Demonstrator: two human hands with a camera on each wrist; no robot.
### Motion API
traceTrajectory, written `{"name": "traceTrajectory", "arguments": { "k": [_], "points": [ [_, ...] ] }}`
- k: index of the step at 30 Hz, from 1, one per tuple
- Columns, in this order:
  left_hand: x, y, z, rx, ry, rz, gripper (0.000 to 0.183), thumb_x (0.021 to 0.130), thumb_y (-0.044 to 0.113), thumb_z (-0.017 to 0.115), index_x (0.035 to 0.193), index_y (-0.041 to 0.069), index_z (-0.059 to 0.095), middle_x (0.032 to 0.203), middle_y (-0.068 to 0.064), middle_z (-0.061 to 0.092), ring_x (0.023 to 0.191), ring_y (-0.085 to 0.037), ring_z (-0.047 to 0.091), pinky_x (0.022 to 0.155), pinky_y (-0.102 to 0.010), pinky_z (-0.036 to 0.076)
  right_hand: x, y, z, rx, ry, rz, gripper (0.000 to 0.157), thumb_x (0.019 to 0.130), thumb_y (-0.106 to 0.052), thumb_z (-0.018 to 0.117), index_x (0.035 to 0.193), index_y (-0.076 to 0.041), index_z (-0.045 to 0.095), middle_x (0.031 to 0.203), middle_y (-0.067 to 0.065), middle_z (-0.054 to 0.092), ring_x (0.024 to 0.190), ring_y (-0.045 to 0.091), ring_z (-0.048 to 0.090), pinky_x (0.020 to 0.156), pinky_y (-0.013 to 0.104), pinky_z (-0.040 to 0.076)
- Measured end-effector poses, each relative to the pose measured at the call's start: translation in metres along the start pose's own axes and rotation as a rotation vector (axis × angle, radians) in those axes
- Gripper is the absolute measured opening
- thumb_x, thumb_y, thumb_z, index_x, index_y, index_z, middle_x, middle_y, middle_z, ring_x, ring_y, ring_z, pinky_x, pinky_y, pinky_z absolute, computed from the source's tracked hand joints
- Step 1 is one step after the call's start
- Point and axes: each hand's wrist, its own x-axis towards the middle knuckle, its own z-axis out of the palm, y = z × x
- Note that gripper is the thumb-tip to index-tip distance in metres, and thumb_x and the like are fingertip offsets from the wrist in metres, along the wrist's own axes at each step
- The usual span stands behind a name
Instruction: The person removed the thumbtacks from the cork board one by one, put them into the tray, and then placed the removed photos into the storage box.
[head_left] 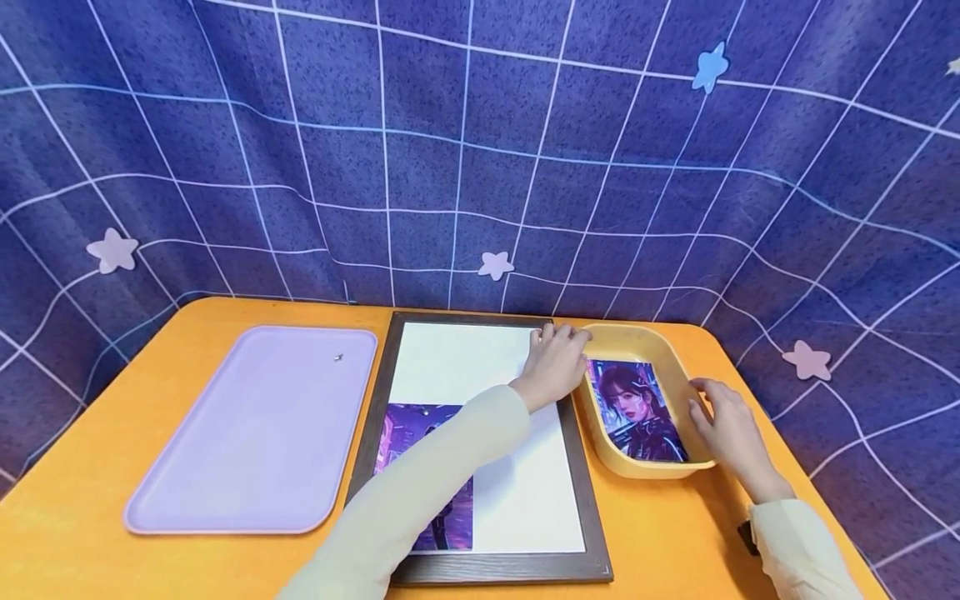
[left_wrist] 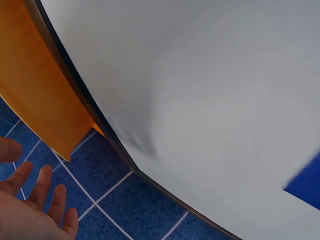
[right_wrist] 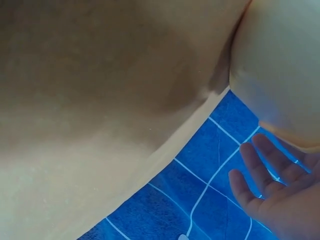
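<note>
A yellow basin [head_left: 628, 468] stands on the right of the table, with a printed picture [head_left: 636, 412] of a portrait in purple and blue lying inside. My left hand [head_left: 553, 365] is at the basin's left rim, over the edge of a dark-framed white board [head_left: 528, 492]. In the left wrist view its fingers [left_wrist: 42, 182] are spread and loosely bent. At the basin's right rim is my right hand [head_left: 733, 429], its fingers [right_wrist: 257, 167] relaxed and apart beside the wall. Another purple print [head_left: 453, 521] lies on the board's lower left, partly hidden by my left sleeve.
A lavender tray [head_left: 247, 442] lies left of the board, with a tiny metallic piece [head_left: 338, 357] on it. All of this rests on an orange table [head_left: 652, 533]. Behind the table hangs a blue grid-patterned curtain [head_left: 420, 167] with stars.
</note>
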Motion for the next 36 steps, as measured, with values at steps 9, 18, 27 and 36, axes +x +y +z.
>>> {"name": "traceTrajectory", "arguments": {
  "k": [9,18,27,36],
  "points": [
    [-0.010,-0.018,-0.008,0.035,0.058,0.032,0.032,0.090,0.028,0.051,0.121,0.022,0.053,0.111,0.000,0.057,0.099,-0.022,0.048,0.086,-0.038,0.033,0.003,-0.001,-0.002,-0.003,0.021,-0.026,0.026,0.082,-0.003,0.059,0.107,0.005,0.056,0.099,0.027,0.059,0.086,0.040,0.053,0.074,0.053,0.041],
    [-0.024,-0.036,-0.018,0.035,0.067,0.060,0.032,0.089,0.027,0.051,0.120,0.020,0.053,0.109,-0.001,0.058,0.099,-0.023,0.049,0.086,-0.039,0.034,0.011,-0.018,-0.008,0.000,0.077,-0.095,0.026,0.080,-0.002,0.061,0.104,0.005,0.057,0.100,0.025,0.059,0.090,0.042,0.053,0.078,0.053,0.039],
    [-0.049,-0.060,-0.038,0.034,0.001,0.079,0.034,0.090,0.029,0.052,0.123,0.020,0.052,0.114,-0.002,0.057,0.103,-0.024,0.047,0.087,-0.042,0.032,0.016,-0.056,-0.016,0.049,0.072,-0.169,0.028,0.079,-0.002,0.061,0.106,0.004,0.057,0.106,0.021,0.058,0.098,0.040,0.052,0.084,0.052,0.038],
    [-0.078,-0.090,-0.046,0.052,-0.021,0.069,0.036,0.090,0.029,0.053,0.124,0.018,0.051,0.115,-0.004,0.057,0.105,-0.025,0.047,0.089,-0.045,0.031,0.021,-0.091,-0.007,0.070,0.082,-0.320,0.029,0.077,-0.003,0.063,0.105,0.004,0.059,0.102,0.018,0.060,0.092,0.034,0.054,0.080,0.048,0.042]
  ]
}}
